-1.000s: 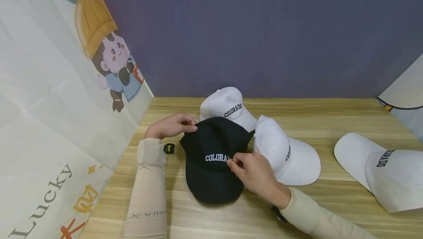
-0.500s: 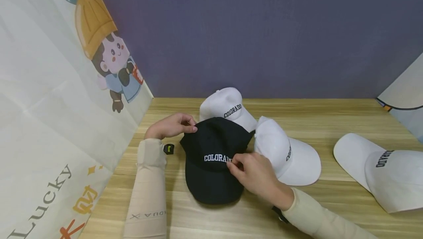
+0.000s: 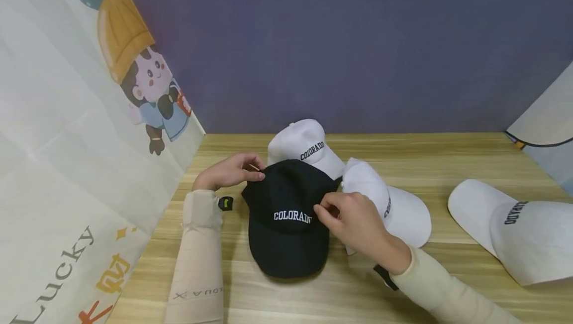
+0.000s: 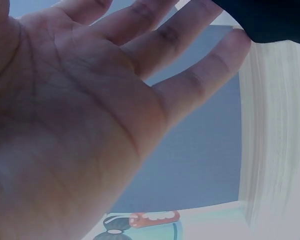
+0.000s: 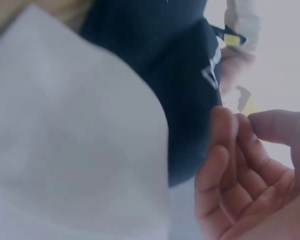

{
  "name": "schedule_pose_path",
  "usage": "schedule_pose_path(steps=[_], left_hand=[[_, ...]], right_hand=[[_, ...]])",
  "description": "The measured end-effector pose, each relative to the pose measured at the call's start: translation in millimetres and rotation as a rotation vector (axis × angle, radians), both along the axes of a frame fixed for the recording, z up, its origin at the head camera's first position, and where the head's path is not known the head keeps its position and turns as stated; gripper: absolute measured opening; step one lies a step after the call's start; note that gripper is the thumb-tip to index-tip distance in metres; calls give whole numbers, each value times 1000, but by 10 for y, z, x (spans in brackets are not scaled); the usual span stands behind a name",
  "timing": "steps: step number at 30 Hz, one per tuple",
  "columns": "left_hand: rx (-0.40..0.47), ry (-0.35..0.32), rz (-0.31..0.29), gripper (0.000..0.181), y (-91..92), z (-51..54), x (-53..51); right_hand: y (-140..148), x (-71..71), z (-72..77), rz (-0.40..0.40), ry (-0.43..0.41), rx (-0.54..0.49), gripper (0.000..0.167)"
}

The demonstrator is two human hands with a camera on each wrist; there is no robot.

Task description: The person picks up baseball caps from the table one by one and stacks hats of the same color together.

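A black baseball cap (image 3: 288, 244) with white COLORADO lettering lies brim toward me on the wooden table. My left hand (image 3: 230, 170) grips its upper left edge, thumb in front; in the left wrist view the fingers of the left hand (image 4: 155, 55) reach to the dark cloth. My right hand (image 3: 353, 217) hovers at the cap's right side, just right of the lettering. In the right wrist view the right hand's (image 5: 250, 175) fingers curl and the thumb meets the index fingertip, with no object visible between them. Whether the fingertips touch the cap is unclear.
One white COLORADO cap (image 3: 297, 140) sits behind the black cap. Another white cap (image 3: 407, 217) lies to its right, partly hidden by my right hand. A third white cap (image 3: 532, 239) is at the far right. A dark blue panel (image 3: 335, 55) stands behind the table (image 3: 268, 304).
My right hand has moved from the lettering's right end rightward and slightly up across the black cap. My left hand stays at the cap's edge. The view has shifted slightly.
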State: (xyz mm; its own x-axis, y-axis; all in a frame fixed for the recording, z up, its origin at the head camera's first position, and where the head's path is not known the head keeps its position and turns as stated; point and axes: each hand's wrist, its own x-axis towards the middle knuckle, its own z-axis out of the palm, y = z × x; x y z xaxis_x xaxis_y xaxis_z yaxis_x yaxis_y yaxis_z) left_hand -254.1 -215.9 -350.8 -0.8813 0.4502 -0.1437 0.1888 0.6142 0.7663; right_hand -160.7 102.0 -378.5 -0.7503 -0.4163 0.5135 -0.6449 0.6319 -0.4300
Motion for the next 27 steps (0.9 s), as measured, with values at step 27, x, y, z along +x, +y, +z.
schedule_pose_path(steps=[27], left_hand=[[111, 569, 20, 5, 868, 542, 447]], right_hand=[[532, -319, 415, -118, -18, 80, 20]])
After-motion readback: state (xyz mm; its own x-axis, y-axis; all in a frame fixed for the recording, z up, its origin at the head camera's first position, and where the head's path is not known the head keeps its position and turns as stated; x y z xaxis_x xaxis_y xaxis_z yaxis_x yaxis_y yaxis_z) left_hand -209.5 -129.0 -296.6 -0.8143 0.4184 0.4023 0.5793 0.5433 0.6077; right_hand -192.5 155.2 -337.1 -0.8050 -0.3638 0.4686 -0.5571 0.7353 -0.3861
